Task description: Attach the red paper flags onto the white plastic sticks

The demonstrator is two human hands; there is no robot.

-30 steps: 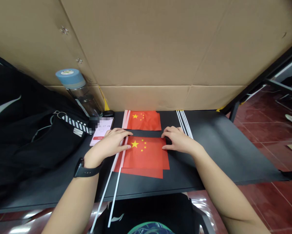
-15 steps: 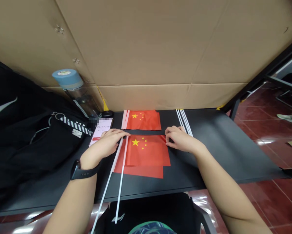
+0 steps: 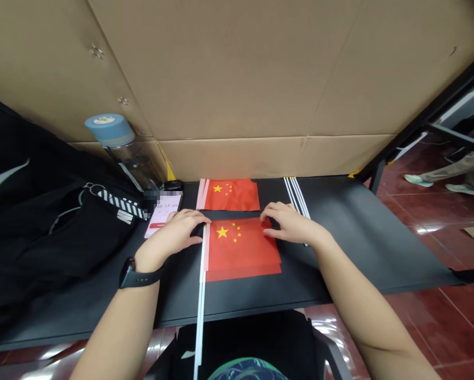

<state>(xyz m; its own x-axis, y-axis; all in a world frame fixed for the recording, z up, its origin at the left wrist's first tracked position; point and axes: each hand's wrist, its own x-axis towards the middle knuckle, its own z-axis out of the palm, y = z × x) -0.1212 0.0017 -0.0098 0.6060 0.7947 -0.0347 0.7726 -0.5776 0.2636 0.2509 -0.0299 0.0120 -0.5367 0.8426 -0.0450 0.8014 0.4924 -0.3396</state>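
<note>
At the red flag stack (image 3: pixel 240 248), left grip (image 3: pixel 169 236) open against its white stick (image 3: pixel 201 264), right grip (image 3: pixel 290 222) open on its corner.

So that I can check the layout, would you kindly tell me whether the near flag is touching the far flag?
Apart: the head view shows a strip of black tabletop between the near flag and the far flag.

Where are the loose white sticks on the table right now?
In the head view, the loose white sticks lie at the far edge of the black tabletop, just right of the far stack of red flags and beyond the right hand.
</note>
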